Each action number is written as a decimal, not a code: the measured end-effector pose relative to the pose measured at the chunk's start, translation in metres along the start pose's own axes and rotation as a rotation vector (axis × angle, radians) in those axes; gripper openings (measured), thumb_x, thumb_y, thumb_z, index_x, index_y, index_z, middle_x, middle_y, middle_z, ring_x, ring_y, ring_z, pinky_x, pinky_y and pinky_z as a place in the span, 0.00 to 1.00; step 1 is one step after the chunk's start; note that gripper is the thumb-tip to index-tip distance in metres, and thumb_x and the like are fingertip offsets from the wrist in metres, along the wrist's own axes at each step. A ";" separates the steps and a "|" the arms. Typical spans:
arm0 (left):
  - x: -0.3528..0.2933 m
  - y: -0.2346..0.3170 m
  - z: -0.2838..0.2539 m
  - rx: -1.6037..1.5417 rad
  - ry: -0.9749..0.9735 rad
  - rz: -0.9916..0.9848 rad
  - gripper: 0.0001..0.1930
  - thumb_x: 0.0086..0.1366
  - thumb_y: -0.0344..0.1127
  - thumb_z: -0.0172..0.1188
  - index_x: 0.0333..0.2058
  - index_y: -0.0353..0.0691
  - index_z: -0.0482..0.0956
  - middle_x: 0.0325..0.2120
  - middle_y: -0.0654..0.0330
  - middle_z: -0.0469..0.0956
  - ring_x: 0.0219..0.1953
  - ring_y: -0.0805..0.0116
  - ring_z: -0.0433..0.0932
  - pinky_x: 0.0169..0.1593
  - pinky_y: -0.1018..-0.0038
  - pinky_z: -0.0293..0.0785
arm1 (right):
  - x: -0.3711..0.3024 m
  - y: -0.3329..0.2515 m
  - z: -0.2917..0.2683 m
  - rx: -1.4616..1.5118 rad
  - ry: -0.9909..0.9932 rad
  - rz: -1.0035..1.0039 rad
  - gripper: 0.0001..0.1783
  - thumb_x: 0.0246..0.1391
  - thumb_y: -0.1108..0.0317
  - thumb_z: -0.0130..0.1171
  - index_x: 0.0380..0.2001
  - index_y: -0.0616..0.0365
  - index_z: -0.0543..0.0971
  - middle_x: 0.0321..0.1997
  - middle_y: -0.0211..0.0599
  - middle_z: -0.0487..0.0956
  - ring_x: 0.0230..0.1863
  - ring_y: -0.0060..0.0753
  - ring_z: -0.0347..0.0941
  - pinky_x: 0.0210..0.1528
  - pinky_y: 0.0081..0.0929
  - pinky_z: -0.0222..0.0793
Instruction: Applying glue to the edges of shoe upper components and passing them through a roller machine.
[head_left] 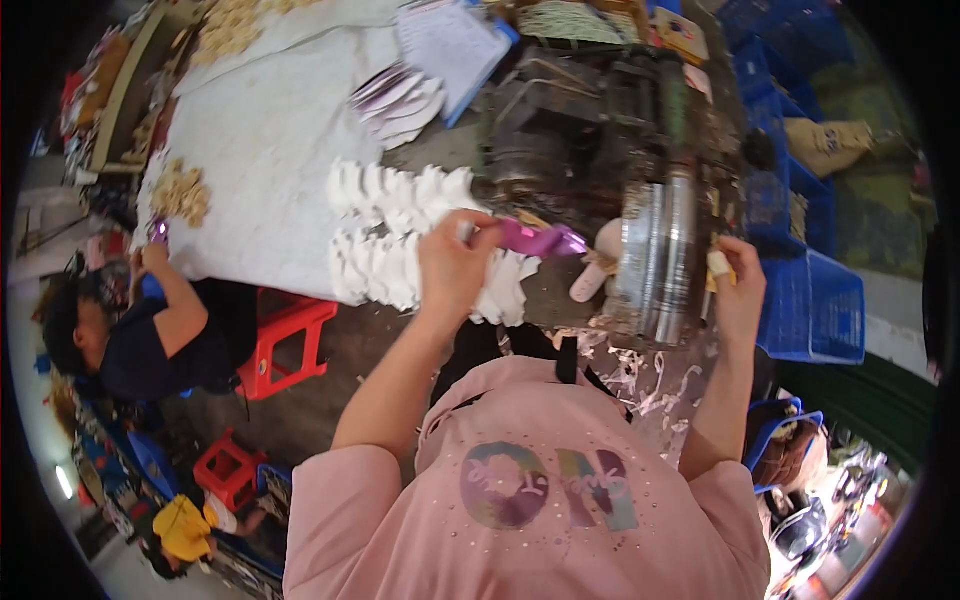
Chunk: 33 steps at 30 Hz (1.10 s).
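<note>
— What's hard to see?
— The right hand (738,290): its fingers sit behind the flywheel (660,255), grip unclear.
— And the left hand (455,265)?
— Fingers pinch a glossy purple strip (540,240), near the worktop's (270,150) front edge, above stacked white cutouts (395,235).
— Room?
— Tight; blue crates (815,300) crowd the right.

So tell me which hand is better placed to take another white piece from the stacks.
Left. The left hand, holding a purple piece, hovers right over the white stacks. The right hand is beyond the metal wheel, farther off.
</note>
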<state>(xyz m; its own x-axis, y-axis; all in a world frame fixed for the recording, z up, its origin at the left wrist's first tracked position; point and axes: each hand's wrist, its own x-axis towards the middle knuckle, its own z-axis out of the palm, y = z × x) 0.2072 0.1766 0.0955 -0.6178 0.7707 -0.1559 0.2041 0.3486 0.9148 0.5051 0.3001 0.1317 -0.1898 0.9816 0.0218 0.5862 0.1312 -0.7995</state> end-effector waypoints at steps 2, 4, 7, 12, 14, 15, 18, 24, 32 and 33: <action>0.015 -0.037 -0.048 0.230 0.175 0.046 0.06 0.52 0.28 0.64 0.29 0.36 0.78 0.19 0.57 0.77 0.20 0.71 0.73 0.26 0.75 0.68 | 0.000 0.002 0.002 0.032 -0.007 0.014 0.12 0.52 0.74 0.55 0.41 0.63 0.74 0.34 0.33 0.76 0.38 0.23 0.71 0.44 0.20 0.65; 0.023 -0.090 -0.093 0.399 0.360 0.207 0.06 0.52 0.26 0.63 0.30 0.38 0.77 0.27 0.56 0.77 0.27 0.60 0.77 0.29 0.70 0.71 | 0.000 0.001 0.005 0.045 0.034 0.070 0.11 0.54 0.75 0.53 0.41 0.63 0.73 0.35 0.34 0.76 0.39 0.23 0.71 0.45 0.19 0.65; 0.008 -0.151 -0.135 0.868 0.208 0.333 0.06 0.51 0.28 0.62 0.29 0.40 0.77 0.26 0.57 0.72 0.31 0.57 0.74 0.33 0.65 0.71 | -0.001 -0.005 0.012 0.055 0.067 0.064 0.10 0.55 0.76 0.51 0.42 0.63 0.73 0.36 0.34 0.75 0.39 0.23 0.71 0.45 0.19 0.65; -0.013 -0.197 -0.137 0.948 -0.167 0.204 0.06 0.53 0.35 0.63 0.31 0.45 0.79 0.26 0.59 0.72 0.32 0.57 0.75 0.33 0.64 0.72 | 0.000 -0.011 0.016 0.099 0.120 0.032 0.12 0.56 0.78 0.49 0.44 0.63 0.72 0.39 0.33 0.74 0.40 0.21 0.70 0.45 0.17 0.64; -0.013 -0.198 -0.134 0.993 -0.210 0.112 0.07 0.56 0.37 0.60 0.32 0.42 0.78 0.27 0.56 0.73 0.33 0.56 0.75 0.34 0.63 0.73 | 0.001 -0.014 0.018 0.133 0.150 0.004 0.12 0.56 0.77 0.48 0.44 0.63 0.72 0.40 0.33 0.74 0.39 0.20 0.70 0.44 0.17 0.64; -0.011 -0.192 -0.134 0.993 -0.212 0.112 0.07 0.56 0.37 0.60 0.32 0.42 0.78 0.27 0.56 0.73 0.33 0.56 0.75 0.34 0.63 0.73 | 0.000 -0.018 0.017 0.131 0.151 0.005 0.12 0.56 0.77 0.48 0.44 0.63 0.72 0.40 0.33 0.74 0.39 0.20 0.70 0.44 0.17 0.64; -0.001 -0.168 -0.137 1.072 -0.346 -0.047 0.07 0.56 0.35 0.59 0.32 0.39 0.78 0.26 0.52 0.74 0.35 0.53 0.76 0.36 0.62 0.73 | -0.004 -0.034 0.020 0.111 0.196 0.010 0.11 0.56 0.77 0.48 0.44 0.63 0.72 0.39 0.32 0.74 0.39 0.20 0.70 0.44 0.17 0.65; 0.006 -0.044 -0.100 0.034 -0.183 -0.078 0.14 0.68 0.38 0.45 0.37 0.36 0.78 0.19 0.70 0.63 0.23 0.78 0.60 0.27 0.78 0.57 | -0.035 -0.080 0.050 0.169 -0.016 -0.246 0.12 0.49 0.77 0.56 0.39 0.59 0.75 0.37 0.34 0.75 0.38 0.28 0.70 0.43 0.23 0.65; -0.033 0.042 0.006 -0.481 -0.347 0.463 0.23 0.72 0.47 0.33 0.42 0.35 0.74 0.39 0.60 0.64 0.36 0.73 0.63 0.42 0.76 0.62 | -0.068 -0.116 0.124 0.085 -0.044 -0.595 0.18 0.40 0.76 0.61 0.40 0.59 0.76 0.48 0.44 0.69 0.48 0.46 0.60 0.49 0.40 0.55; -0.035 0.045 0.014 -0.553 -0.311 0.420 0.23 0.72 0.47 0.33 0.42 0.35 0.73 0.38 0.60 0.64 0.36 0.73 0.63 0.42 0.76 0.62 | -0.069 -0.114 0.123 0.092 -0.050 -0.598 0.18 0.40 0.76 0.61 0.40 0.59 0.76 0.48 0.44 0.69 0.48 0.46 0.60 0.49 0.40 0.55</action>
<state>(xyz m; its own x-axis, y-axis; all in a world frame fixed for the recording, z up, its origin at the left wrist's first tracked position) 0.2485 0.1720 0.1367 -0.3132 0.9230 0.2236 -0.0859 -0.2620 0.9612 0.3547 0.2007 0.1471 -0.5032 0.7334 0.4571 0.2961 0.6432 -0.7061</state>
